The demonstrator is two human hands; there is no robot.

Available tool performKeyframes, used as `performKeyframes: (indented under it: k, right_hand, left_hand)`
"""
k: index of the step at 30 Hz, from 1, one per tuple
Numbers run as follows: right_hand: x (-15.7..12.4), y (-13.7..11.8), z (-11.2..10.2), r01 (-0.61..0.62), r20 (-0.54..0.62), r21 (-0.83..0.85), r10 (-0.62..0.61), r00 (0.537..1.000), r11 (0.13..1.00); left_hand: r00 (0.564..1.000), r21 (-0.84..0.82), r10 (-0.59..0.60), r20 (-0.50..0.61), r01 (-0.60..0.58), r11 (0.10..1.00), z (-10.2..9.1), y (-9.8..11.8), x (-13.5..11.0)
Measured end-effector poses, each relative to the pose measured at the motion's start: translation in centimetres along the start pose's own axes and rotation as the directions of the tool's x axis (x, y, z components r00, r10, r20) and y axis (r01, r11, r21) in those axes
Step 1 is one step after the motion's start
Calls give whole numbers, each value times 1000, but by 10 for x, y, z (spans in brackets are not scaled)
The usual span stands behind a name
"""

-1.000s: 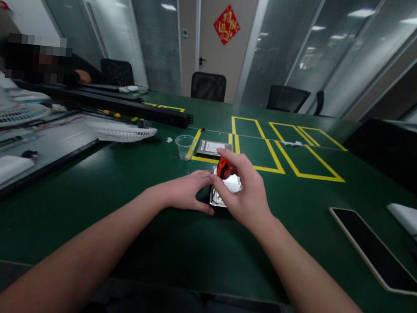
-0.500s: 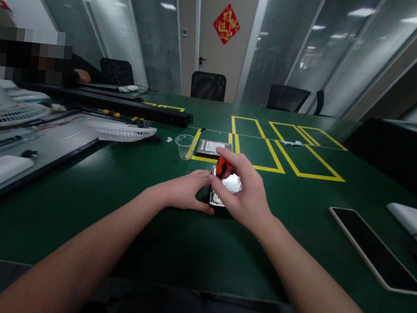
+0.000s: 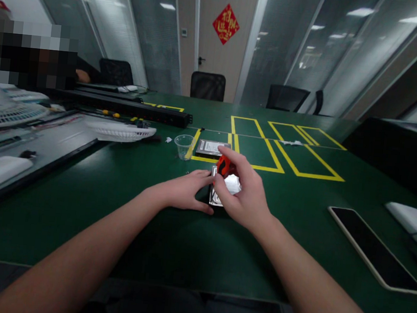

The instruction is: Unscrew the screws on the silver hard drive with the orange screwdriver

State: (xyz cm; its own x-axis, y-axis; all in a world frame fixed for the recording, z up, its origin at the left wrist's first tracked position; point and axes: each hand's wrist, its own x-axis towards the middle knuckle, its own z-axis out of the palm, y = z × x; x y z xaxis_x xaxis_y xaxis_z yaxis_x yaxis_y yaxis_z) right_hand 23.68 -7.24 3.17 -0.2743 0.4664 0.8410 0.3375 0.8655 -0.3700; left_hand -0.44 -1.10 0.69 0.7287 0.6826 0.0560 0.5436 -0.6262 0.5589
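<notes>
Near the middle of the green table lies a hard drive (image 3: 233,184) with a shiny metal top. My left hand (image 3: 187,190) grips its left side, with the thumb at the near corner and the fingers at the far one. Over the drive, my right hand (image 3: 246,193) is closed round the handle of an orange and black screwdriver (image 3: 223,165). The screwdriver's tip is hidden, so I cannot tell which spot it touches. Just beyond my hands a second hard drive (image 3: 209,147), label up, rests beside a clear plastic cup (image 3: 184,147).
Yellow tape outlines (image 3: 317,177) mark the table (image 3: 170,251). A phone (image 3: 373,246) and a white device (image 3: 413,228) lie at the right. Fan parts (image 3: 122,131), a metal panel (image 3: 63,137) and a long black bar (image 3: 153,113) crowd the left, where another person sits.
My right hand and the screwdriver handle have turned slightly over the drive. My left hand keeps its hold, and the view has shifted only a little.
</notes>
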Motion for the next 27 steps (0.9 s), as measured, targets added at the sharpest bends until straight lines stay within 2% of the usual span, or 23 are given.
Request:
performKeyframes:
  k: [8,17,22,27]
  right_hand:
    - [0,-3,-2,-44,40,-12,45,998,999]
    - [1,0,0,-2,19,-35,2,1000,999]
    - [-1,0,0,-54,30,-33,55,998,998]
    - [-4,2,1,-88,28,-12,89,996,996]
  left_hand:
    - [1000,-4,-7,3,7,1000,0,0,0]
    - [999,-41,38,-9,-38,998,3,-8,1]
    - [1000,4,0,8,0,1000,0,-2,0]
    - [1000,15,19,11,-20,1000,0,-2,1]
